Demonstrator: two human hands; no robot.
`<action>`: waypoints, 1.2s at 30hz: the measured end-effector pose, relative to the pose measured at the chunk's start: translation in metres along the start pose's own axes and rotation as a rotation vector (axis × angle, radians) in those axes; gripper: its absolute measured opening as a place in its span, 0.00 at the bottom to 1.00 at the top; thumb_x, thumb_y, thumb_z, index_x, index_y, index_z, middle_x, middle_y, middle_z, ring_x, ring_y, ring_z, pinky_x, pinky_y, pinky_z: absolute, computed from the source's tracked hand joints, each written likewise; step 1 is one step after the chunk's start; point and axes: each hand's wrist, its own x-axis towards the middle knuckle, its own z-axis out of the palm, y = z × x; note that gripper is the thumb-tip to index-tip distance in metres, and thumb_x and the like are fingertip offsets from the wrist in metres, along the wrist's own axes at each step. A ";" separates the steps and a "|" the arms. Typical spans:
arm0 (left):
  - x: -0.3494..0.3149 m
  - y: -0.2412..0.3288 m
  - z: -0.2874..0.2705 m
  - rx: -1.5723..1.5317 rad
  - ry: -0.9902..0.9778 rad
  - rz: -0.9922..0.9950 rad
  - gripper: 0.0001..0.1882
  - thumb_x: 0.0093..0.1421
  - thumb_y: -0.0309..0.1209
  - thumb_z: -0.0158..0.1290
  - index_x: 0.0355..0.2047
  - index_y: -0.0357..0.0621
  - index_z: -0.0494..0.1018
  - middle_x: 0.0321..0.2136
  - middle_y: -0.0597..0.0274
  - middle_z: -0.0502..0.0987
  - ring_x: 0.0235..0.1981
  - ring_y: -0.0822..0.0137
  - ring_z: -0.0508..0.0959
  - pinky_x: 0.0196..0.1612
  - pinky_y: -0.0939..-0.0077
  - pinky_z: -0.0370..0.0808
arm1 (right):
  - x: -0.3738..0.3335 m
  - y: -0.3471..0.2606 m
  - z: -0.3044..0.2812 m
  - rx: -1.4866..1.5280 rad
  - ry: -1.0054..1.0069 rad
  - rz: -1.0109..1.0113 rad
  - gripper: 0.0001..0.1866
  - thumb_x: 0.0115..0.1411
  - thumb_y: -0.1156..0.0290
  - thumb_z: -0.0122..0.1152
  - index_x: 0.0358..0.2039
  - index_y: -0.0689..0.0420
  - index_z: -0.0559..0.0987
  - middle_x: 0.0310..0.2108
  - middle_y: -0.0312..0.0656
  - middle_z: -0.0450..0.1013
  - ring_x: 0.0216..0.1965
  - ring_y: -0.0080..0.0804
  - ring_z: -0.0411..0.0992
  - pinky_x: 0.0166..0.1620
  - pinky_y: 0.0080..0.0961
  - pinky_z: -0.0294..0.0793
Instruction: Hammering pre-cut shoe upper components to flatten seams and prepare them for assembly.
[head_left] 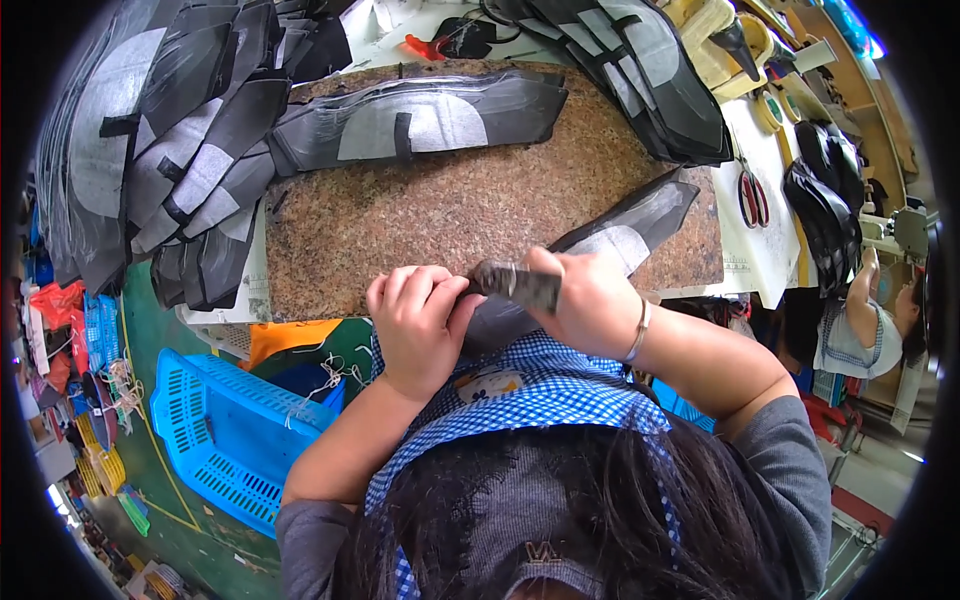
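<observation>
My left hand (420, 310) is closed at the near edge of the stone slab, pinching the end of a black shoe-upper piece (640, 225) with a pale grey backing patch. That piece runs up to the right across the slab, its middle partly hidden by my right hand. My right hand (590, 300) is wrapped round a worn dark metal tool, seemingly a hammer (530, 287). The tool's head sits right beside my left fingertips; whether it touches the piece cannot be seen. Farther back on the slab lies a stack of similar black pieces (430, 120).
The speckled stone slab (480, 200) rests on a white table. More black pieces (200, 150) are heaped at left, with another pile (650, 80) at far right. Red-handled scissors (752, 195) lie at right. A blue basket (235, 430) stands below left. Another person (865, 320) is at far right.
</observation>
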 end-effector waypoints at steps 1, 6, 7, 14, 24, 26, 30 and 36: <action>0.000 0.001 0.001 0.008 0.009 0.009 0.12 0.50 0.37 0.65 0.33 0.49 0.77 0.32 0.68 0.75 0.38 0.62 0.75 0.47 0.62 0.64 | 0.002 0.001 -0.003 -0.001 0.001 -0.002 0.13 0.58 0.67 0.65 0.31 0.58 0.70 0.18 0.50 0.71 0.21 0.53 0.74 0.23 0.43 0.70; -0.016 0.023 0.005 0.363 -0.097 0.188 0.07 0.59 0.32 0.51 0.33 0.44 0.74 0.40 0.63 0.72 0.47 0.61 0.72 0.56 0.46 0.62 | -0.004 -0.003 0.000 -0.011 -0.011 0.024 0.13 0.54 0.72 0.61 0.36 0.59 0.67 0.23 0.49 0.73 0.24 0.53 0.75 0.27 0.46 0.74; -0.017 0.028 0.002 0.455 -0.170 0.232 0.09 0.56 0.32 0.51 0.36 0.43 0.74 0.40 0.59 0.72 0.48 0.59 0.71 0.57 0.43 0.61 | -0.004 -0.006 0.003 -0.027 -0.048 -0.009 0.14 0.53 0.73 0.62 0.36 0.59 0.67 0.23 0.49 0.73 0.24 0.53 0.75 0.27 0.46 0.74; -0.015 0.016 -0.005 0.258 -0.024 0.126 0.08 0.52 0.35 0.59 0.28 0.48 0.73 0.36 0.63 0.71 0.44 0.59 0.73 0.55 0.43 0.62 | 0.002 -0.008 0.002 -0.057 -0.087 -0.043 0.12 0.59 0.66 0.60 0.34 0.58 0.69 0.19 0.47 0.74 0.21 0.52 0.75 0.26 0.45 0.75; 0.031 -0.012 -0.026 -0.203 0.074 -0.077 0.06 0.56 0.25 0.62 0.25 0.40 0.75 0.31 0.60 0.75 0.33 0.61 0.75 0.38 0.72 0.70 | -0.021 0.115 -0.068 -0.119 0.124 -0.035 0.23 0.38 0.69 0.74 0.34 0.57 0.71 0.31 0.45 0.72 0.40 0.49 0.71 0.44 0.39 0.72; 0.063 -0.026 -0.026 -0.197 0.150 -0.035 0.02 0.59 0.23 0.58 0.31 0.38 0.76 0.33 0.56 0.76 0.36 0.61 0.77 0.39 0.72 0.73 | -0.033 0.114 -0.068 -0.171 0.015 -0.020 0.19 0.36 0.76 0.68 0.31 0.56 0.71 0.28 0.44 0.71 0.37 0.50 0.71 0.43 0.39 0.71; 0.129 -0.066 -0.020 -0.046 0.271 -0.050 0.11 0.65 0.28 0.51 0.44 0.37 0.77 0.43 0.51 0.78 0.42 0.51 0.78 0.47 0.63 0.75 | -0.026 0.104 -0.087 0.058 0.127 -0.071 0.14 0.41 0.76 0.66 0.31 0.57 0.75 0.27 0.42 0.73 0.33 0.42 0.75 0.34 0.33 0.74; 0.162 -0.081 -0.004 0.195 -0.157 0.096 0.27 0.54 0.42 0.63 0.51 0.41 0.74 0.44 0.55 0.74 0.50 0.53 0.73 0.55 0.61 0.67 | 0.033 0.139 -0.156 0.323 0.673 0.526 0.21 0.58 0.58 0.69 0.43 0.62 0.78 0.34 0.42 0.79 0.35 0.29 0.75 0.37 0.29 0.75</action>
